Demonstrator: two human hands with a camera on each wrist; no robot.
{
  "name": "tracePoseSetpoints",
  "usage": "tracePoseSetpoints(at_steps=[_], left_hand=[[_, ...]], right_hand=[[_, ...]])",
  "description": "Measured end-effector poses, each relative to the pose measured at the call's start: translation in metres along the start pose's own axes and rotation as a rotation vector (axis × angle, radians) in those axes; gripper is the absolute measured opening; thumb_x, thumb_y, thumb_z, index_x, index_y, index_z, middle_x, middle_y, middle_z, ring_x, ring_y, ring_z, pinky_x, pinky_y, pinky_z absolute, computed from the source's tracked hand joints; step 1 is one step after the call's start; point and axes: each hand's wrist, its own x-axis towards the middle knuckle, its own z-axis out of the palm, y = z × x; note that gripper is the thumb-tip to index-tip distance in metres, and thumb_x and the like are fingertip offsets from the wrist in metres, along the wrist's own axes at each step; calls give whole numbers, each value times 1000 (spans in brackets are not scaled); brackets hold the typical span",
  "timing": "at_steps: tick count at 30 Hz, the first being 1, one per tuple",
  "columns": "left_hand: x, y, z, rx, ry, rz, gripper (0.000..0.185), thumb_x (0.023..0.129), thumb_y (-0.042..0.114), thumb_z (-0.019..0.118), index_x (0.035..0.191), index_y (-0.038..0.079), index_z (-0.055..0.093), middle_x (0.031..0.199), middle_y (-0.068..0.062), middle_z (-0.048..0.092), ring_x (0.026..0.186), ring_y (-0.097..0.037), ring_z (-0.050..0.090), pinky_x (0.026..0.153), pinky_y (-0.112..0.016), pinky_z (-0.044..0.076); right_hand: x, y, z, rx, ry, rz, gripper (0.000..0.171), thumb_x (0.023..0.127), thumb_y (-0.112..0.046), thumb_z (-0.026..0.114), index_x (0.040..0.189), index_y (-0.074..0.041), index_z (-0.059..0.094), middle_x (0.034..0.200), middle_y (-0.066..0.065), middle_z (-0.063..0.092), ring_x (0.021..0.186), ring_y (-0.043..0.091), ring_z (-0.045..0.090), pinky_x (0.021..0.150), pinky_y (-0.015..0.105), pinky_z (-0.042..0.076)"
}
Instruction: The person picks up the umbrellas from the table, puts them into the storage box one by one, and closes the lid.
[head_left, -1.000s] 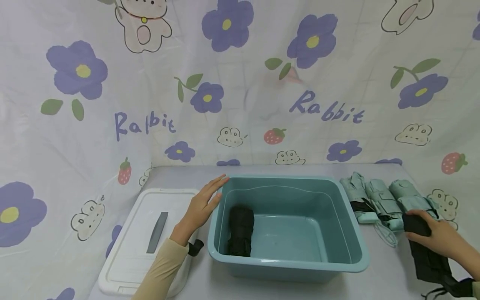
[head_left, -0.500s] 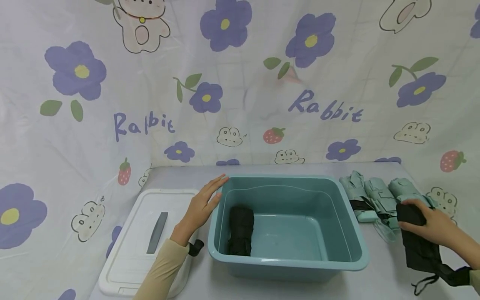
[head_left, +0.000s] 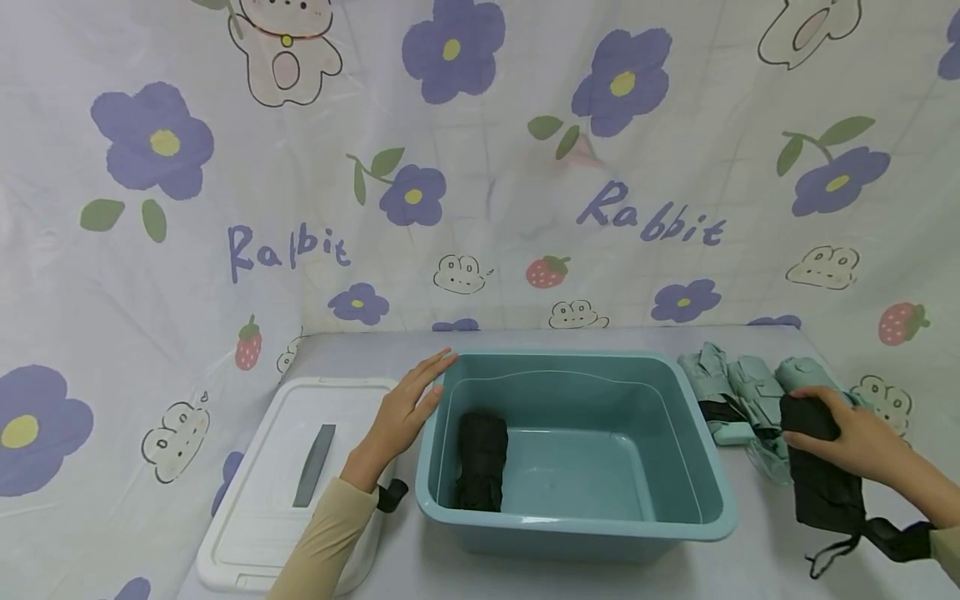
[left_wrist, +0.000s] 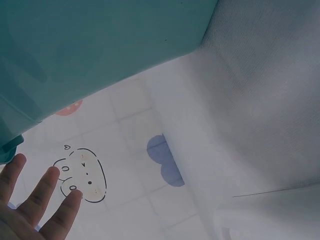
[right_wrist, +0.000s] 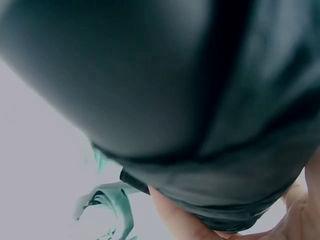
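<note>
Hands at a smooth rectangular teal plastic tub (head_left: 705,500).
We see the right hand (head_left: 862,446) grasping a folded black fabric umbrella (head_left: 821,483); the left hand (head_left: 405,412) rests flat, fingers released, against the tub's wall.

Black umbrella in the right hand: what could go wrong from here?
1. The wrist strap dangles loose under the black umbrella held by the right hand; it might snag on the bin rim.
2. The hand is close against the green umbrellas; lifting could drag one along.
3. The left hand lies flat against the bin's side, so a bump may still shift the bin.
</note>
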Motion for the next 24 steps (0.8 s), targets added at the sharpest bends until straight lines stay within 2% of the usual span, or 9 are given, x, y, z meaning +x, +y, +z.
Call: tracePoseSetpoints(at_steps=[12, 24], left_hand=[[0, 0, 1, -3, -1, -3, 44, 100, 36, 33, 144, 28, 35, 149, 3, 32, 138, -16, 28, 104, -55, 30], [0, 0, 1, -8, -1, 5, 45, 100, 37, 33, 144, 25, 35, 149, 1, 32, 138, -17, 28, 104, -55, 30]], right_hand=[[7, -24, -14, 65, -45, -15, 68, 85, -35, 65, 128, 5, 32, 105, 44, 48, 76, 45, 57, 59, 48, 47], [20, -45, -24, 107, -71, -47, 69, 85, -38, 63, 133, 0, 31, 112, 36, 49, 83, 40, 56, 62, 45, 45]])
